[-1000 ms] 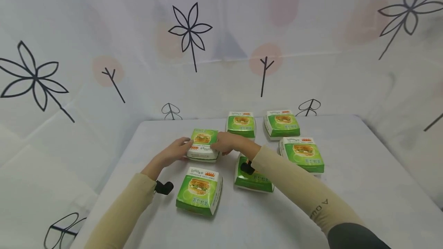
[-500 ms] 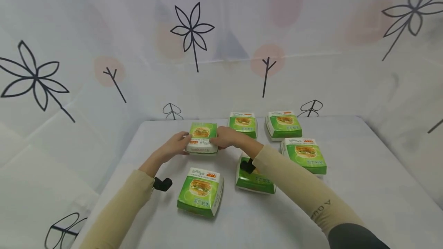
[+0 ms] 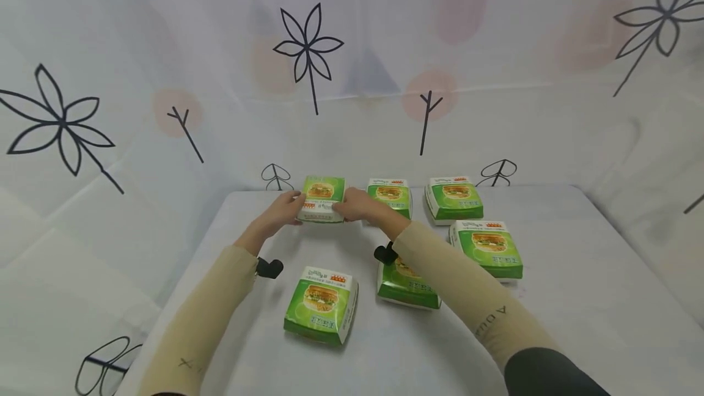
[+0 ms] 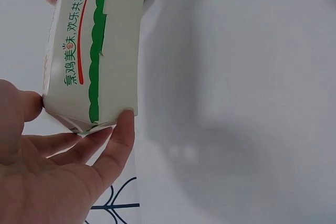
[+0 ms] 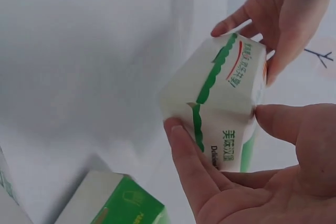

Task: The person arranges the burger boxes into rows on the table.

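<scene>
A green-and-white burger box [image 3: 322, 194] with a burger picture on its lid is held level between both hands, above the far left of the table. At its left side, my left hand [image 3: 280, 209] grips it, thumb at the lid edge and fingers against the lower part in the left wrist view. My right hand [image 3: 360, 205] holds the opposite side; the right wrist view shows its thumb on the upper edge and fingers beneath. White side walls of the burger box [image 4: 118, 56] face the left wrist camera, and its shadow falls on the cloth apart from it.
Another burger box [image 3: 321, 304] lies at the front left, and one [image 3: 408, 283] sits partly under my right sleeve. At the back stand two more boxes, one [image 3: 389, 194] close to my right hand. A further box [image 3: 488, 249] rests to the right on the white table [image 3: 572, 298].
Both hands have lifted the burger box off the table and carried it away from me, toward the back edge. The other boxes stay in place; the view shifts slightly.
</scene>
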Available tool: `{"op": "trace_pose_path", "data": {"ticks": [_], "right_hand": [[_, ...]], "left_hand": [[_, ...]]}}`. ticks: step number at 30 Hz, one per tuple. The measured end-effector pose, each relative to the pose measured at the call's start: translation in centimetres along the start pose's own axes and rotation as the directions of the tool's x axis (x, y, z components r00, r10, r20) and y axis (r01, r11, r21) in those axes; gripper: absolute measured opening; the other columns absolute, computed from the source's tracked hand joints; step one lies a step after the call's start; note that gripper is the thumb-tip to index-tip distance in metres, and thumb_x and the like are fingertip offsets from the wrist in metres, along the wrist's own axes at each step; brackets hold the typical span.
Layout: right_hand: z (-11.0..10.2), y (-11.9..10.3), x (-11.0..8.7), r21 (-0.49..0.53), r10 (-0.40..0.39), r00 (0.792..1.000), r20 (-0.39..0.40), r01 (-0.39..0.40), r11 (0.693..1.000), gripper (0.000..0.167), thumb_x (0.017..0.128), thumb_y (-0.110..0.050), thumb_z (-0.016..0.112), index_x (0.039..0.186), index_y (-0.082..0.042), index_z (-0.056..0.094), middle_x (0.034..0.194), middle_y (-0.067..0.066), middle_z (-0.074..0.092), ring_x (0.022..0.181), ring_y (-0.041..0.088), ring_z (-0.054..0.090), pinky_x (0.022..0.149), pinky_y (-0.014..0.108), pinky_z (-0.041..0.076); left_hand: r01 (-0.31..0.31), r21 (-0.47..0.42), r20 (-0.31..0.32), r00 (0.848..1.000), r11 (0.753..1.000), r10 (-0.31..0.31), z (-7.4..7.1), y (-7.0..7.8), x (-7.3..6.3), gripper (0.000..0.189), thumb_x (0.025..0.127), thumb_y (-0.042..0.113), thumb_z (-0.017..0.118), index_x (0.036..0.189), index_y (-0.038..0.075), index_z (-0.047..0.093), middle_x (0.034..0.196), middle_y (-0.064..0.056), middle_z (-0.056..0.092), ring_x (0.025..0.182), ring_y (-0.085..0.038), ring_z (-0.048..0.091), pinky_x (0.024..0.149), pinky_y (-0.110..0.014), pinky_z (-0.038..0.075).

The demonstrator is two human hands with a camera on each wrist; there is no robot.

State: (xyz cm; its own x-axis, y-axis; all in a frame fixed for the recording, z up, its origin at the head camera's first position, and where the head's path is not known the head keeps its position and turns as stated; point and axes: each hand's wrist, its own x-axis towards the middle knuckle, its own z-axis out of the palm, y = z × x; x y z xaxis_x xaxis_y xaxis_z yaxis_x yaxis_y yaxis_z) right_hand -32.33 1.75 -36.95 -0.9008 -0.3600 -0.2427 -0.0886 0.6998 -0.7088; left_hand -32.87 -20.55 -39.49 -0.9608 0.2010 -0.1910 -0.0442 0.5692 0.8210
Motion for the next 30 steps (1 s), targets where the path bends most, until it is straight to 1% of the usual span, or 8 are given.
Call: {"op": "trace_pose_path", "data": {"ticks": [6, 11, 14, 16, 20, 22, 26, 30], "right_hand": [[-0.1, 0.1, 0.9, -0.007, 0.029, 0.999, -0.033, -0.029, 1.0, 0.032, 0.106, -0.025, 0.054, 0.118, 0.004, 0.061, 0.092, 0.008, 0.062, 0.073, 0.015, 0.052, 0.065, 0.026, 0.045], [-0.1, 0.3, 1.3, -0.021, 0.017, 0.997, -0.075, -0.019, 1.0, 0.029, 0.104, -0.02, 0.051, 0.118, 0.004, 0.058, 0.105, 0.012, 0.058, 0.086, 0.02, 0.05, 0.074, 0.032, 0.044], [0.2, 0.6, 1.6, -0.015, 0.012, 0.997, -0.081, -0.014, 1.0, 0.031, 0.102, -0.016, 0.05, 0.123, 0.006, 0.056, 0.113, 0.015, 0.058, 0.094, 0.023, 0.049, 0.082, 0.035, 0.045], [0.5, 0.8, 1.9, -0.002, 0.023, 0.997, -0.08, -0.023, 1.0, 0.033, 0.102, -0.014, 0.048, 0.127, 0.006, 0.054, 0.116, 0.015, 0.057, 0.097, 0.023, 0.049, 0.085, 0.036, 0.044], [0.8, 1.0, 2.3, 0.03, 0.064, 0.995, -0.07, -0.062, 0.998, 0.036, 0.102, -0.013, 0.047, 0.132, 0.006, 0.051, 0.117, 0.015, 0.057, 0.099, 0.025, 0.05, 0.085, 0.036, 0.044], [0.9, 1.1, 2.5, 0.035, 0.085, 0.994, -0.064, -0.083, 0.996, 0.037, 0.103, -0.013, 0.046, 0.134, 0.006, 0.05, 0.118, 0.015, 0.057, 0.1, 0.025, 0.05, 0.088, 0.038, 0.047], [1.1, 1.4, 2.9, -0.01, 0.099, 0.993, -0.063, -0.099, 0.995, 0.039, 0.103, -0.015, 0.046, 0.134, 0.007, 0.05, 0.122, 0.017, 0.057, 0.102, 0.027, 0.053, 0.093, 0.042, 0.05], [1.4, 1.7, 3.2, -0.058, 0.097, 0.993, -0.071, -0.102, 0.993, 0.04, 0.103, -0.016, 0.047, 0.135, 0.009, 0.051, 0.122, 0.018, 0.059, 0.101, 0.027, 0.054, 0.092, 0.04, 0.049]], "left_hand": [[0.019, -0.043, -0.015, 1.0, 0.999, -0.02, 0.2, -0.2, 1.1, 0.06, 0.112, 0.034, 0.035, 0.157, -0.006, 0.027, 0.132, -0.025, 0.055, 0.116, -0.034, 0.061, 0.097, -0.042, 0.056], [0.038, -0.078, -0.032, 0.999, 0.996, -0.041, 0.3, -0.5, 2.2, 0.061, 0.113, 0.034, 0.035, 0.157, -0.006, 0.026, 0.135, -0.026, 0.053, 0.12, -0.036, 0.059, 0.1, -0.043, 0.055], [0.058, -0.089, -0.04, 0.997, 0.994, -0.062, 0.4, -0.8, 2.9, 0.06, 0.113, 0.034, 0.034, 0.157, -0.006, 0.026, 0.136, -0.025, 0.051, 0.12, -0.035, 0.058, 0.1, -0.043, 0.054], [0.071, -0.094, -0.043, 0.996, 0.993, -0.075, 0.4, -1.2, 3.2, 0.06, 0.113, 0.034, 0.034, 0.157, -0.005, 0.027, 0.138, -0.025, 0.05, 0.121, -0.035, 0.057, 0.101, -0.043, 0.054], [0.082, -0.089, -0.04, 0.996, 0.993, -0.086, 0.6, -1.6, 3.6, 0.061, 0.113, 0.035, 0.034, 0.158, -0.005, 0.024, 0.146, -0.026, 0.044, 0.127, -0.037, 0.054, 0.102, -0.043, 0.053], [0.082, -0.09, -0.032, 0.996, 0.993, -0.085, 0.6, -1.7, 3.7, 0.062, 0.113, 0.035, 0.034, 0.158, -0.006, 0.023, 0.149, -0.026, 0.04, 0.13, -0.038, 0.052, 0.104, -0.044, 0.052], [0.098, -0.085, -0.006, 0.995, 0.991, -0.099, 0.8, -1.9, 3.8, 0.062, 0.113, 0.035, 0.034, 0.158, -0.006, 0.022, 0.149, -0.027, 0.04, 0.131, -0.038, 0.051, 0.107, -0.046, 0.049], [0.128, -0.049, 0.001, 0.992, 0.991, -0.128, 0.9, -2.1, 4.0, 0.063, 0.113, 0.036, 0.033, 0.159, -0.005, 0.02, 0.15, -0.027, 0.042, 0.134, -0.038, 0.05, 0.111, -0.047, 0.045]]}}
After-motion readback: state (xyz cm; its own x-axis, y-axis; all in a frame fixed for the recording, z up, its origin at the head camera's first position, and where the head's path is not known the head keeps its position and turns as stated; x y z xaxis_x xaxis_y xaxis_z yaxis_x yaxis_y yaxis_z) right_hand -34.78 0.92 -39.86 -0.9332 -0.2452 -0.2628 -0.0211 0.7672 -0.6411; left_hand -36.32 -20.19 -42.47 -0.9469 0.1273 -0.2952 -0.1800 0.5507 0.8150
